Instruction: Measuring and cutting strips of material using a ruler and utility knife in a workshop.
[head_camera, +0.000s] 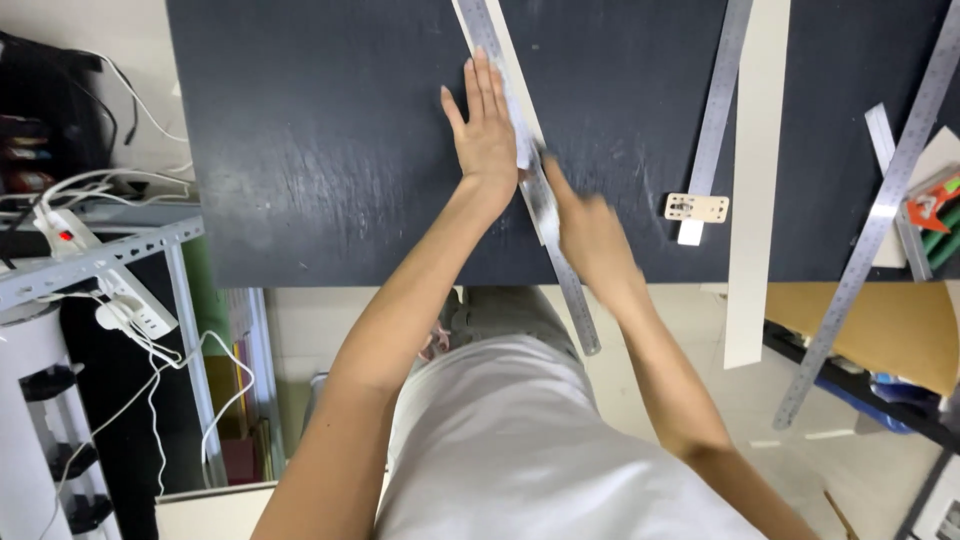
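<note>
Left hand, flat and open, presses a steel ruler onto the dark surface near its front edge; right hand blurred, grip indeterminate.

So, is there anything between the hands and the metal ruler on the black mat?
No, nothing visible. The left hand lies flat on the metal ruler and the white strip under it. The right hand, blurred, touches the ruler's right edge lower down.
</note>
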